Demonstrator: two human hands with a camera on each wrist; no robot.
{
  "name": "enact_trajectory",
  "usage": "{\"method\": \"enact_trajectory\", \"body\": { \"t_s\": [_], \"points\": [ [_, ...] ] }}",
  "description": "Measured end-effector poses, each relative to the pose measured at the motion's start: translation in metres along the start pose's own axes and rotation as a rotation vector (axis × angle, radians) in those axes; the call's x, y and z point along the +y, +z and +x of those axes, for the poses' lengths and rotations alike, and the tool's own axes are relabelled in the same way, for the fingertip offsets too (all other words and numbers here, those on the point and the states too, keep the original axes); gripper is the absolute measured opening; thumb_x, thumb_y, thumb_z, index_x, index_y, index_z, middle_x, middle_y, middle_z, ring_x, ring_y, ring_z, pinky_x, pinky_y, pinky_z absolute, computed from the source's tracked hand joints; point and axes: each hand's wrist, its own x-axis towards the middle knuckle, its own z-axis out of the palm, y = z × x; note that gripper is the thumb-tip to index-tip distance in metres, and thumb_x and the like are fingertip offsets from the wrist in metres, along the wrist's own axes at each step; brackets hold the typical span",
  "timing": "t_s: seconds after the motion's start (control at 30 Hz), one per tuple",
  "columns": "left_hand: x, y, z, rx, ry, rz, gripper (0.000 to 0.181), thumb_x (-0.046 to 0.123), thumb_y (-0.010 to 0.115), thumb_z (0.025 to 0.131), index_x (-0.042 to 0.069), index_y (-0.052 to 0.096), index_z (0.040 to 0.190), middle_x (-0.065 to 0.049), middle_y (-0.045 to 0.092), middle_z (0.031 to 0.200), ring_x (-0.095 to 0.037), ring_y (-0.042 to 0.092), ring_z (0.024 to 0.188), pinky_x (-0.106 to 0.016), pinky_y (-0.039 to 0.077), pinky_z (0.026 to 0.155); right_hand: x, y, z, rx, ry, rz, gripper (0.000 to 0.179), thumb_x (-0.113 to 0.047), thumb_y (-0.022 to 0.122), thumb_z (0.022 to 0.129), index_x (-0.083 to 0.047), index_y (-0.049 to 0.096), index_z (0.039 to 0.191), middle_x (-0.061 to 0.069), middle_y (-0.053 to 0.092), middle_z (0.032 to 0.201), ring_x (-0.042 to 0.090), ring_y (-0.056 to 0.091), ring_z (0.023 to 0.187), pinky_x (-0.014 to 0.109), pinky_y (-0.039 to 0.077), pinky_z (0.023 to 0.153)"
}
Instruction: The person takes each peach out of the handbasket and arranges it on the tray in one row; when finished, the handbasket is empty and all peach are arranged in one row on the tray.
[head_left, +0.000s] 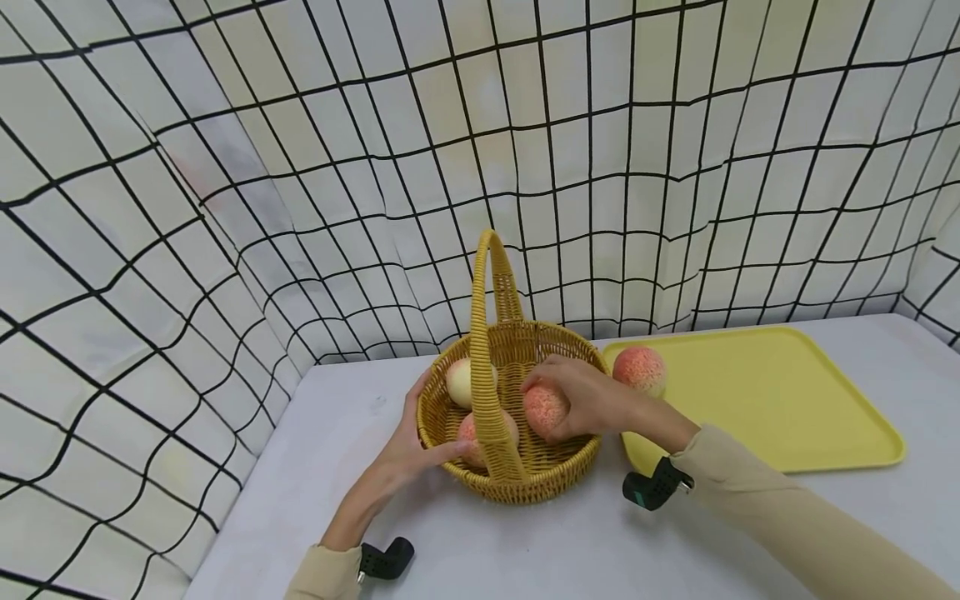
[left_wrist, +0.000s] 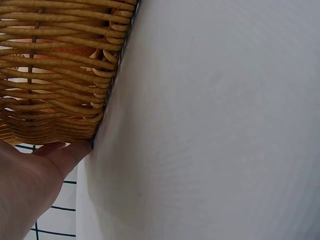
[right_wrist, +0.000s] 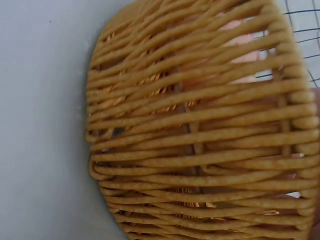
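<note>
**Pink peach (head_left: 544, 410) held inside wicker basket (head_left: 534, 490) by right hand (head_left: 585, 395)**

The pink peach is gripped on the right side of the basket's interior, with the right hand's fingers and thumb clamped round it; whether the basket floor is touched by it cannot be told. The basket is steadied by the left hand (head_left: 405, 454), whose fingers are set against the outer left wall while the thumb is laid over the rim, close to the front peach (head_left: 468, 428). That peach is partly hidden by the arched handle (head_left: 484, 367). Behind it, a pale peach (head_left: 458, 382) is also partly covered by the handle.

To the right of the basket, a yellow tray (head_left: 772, 408) is laid on the white table (head_left: 555, 550), and a tray peach (head_left: 639, 368) is seated at its left end. Dark wrist devices (head_left: 651, 490) are worn on both arms below beige sleeves (head_left: 787, 517). The table is backed by white sheeting (head_left: 652, 200) crossed with black lines.
</note>
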Motion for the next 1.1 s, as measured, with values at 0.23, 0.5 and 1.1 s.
{"method": "enact_trajectory", "body": {
  "t_s": [0.23, 0.5, 1.1],
  "points": [
    [-0.001, 0.002, 0.003, -0.01, 0.002, -0.018, 0.125, 0.036, 0.089, 0.081, 0.026, 0.0, 0.168, -0.018, 0.019, 0.17, -0.038, 0.025, 0.155, -0.056, 0.025, 0.122, -0.008, -0.019, -0.022, 0.147, 0.021, 0.192, 0.059, -0.014, 0.096, 0.074, -0.014, 0.069, 0.126, 0.001, 0.066, 0.128, 0.024, 0.062, 0.115, 0.041, 0.057, 0.09],
    [0.0, 0.002, 0.001, -0.006, 0.011, -0.005, 0.123, 0.037, 0.089, 0.082, 0.028, 0.001, 0.168, -0.016, 0.021, 0.17, -0.038, 0.026, 0.155, -0.058, 0.025, 0.123, 0.001, -0.073, -0.069, 0.268, -0.021, 0.283, 0.066, -0.004, 0.094, 0.076, -0.016, 0.065, 0.134, 0.001, 0.061, 0.135, 0.016, 0.058, 0.122, 0.031, 0.057, 0.095],
    [0.0, -0.001, -0.002, 0.005, -0.003, -0.009, 0.125, 0.038, 0.089, 0.081, 0.03, 0.0, 0.168, -0.017, 0.02, 0.169, -0.039, 0.026, 0.155, -0.058, 0.025, 0.122, 0.081, -0.091, -0.153, 0.308, 0.202, 0.125, 0.065, -0.006, 0.092, 0.079, -0.01, 0.062, 0.136, -0.015, 0.06, 0.131, -0.01, 0.054, 0.118, 0.013, 0.051, 0.088]
  ]
}}
